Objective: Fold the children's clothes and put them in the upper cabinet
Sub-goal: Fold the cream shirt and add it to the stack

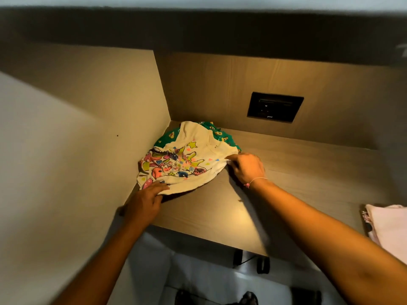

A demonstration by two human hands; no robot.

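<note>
Cream cartoon-print shirt (185, 164) atop green garment (217, 133), shelf corner.

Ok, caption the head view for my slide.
The left hand and right hand hold a cartoon-print shirt over a green garment on the shelf.

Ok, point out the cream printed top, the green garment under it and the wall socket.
cream printed top (187, 166): head view, on its cartoon print.
green garment (164, 140): head view, left exposed edge.
wall socket (275, 106): head view, middle of black plate.

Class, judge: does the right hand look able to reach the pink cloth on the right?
Probably yes: only bare shelf lies between the right hand and pink cloth; it now pinches the cream top.
</note>
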